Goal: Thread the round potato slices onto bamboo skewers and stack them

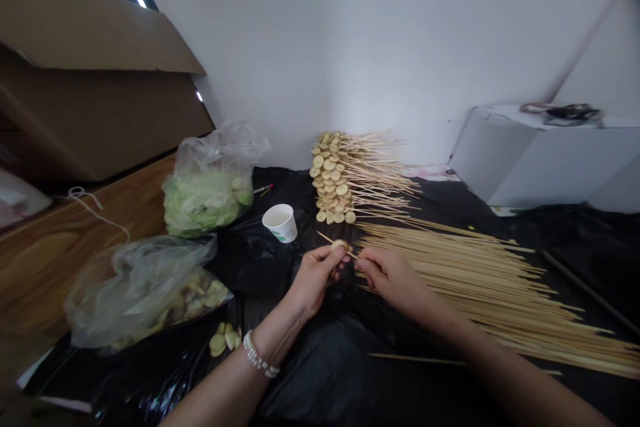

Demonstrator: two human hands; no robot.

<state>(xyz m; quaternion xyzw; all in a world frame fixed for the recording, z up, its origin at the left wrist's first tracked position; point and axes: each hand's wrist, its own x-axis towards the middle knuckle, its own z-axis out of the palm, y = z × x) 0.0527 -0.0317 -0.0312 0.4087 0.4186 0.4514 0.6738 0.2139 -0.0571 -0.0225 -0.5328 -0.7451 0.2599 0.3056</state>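
Both my arms [227, 380] lead to a thin stick [325, 237] above black plastic [325, 367] — my left grip [315, 273] pinches its pale slice [339, 244], my right grip [383, 273] holds the stick behind — all light, I guess, stick stiff, slice easily split, so hold its rim gently.

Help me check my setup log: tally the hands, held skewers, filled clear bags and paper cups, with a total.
Hands, left hand and right hand: 2
Held skewer: 1
Bags: 2
Cup: 1
Total: 6
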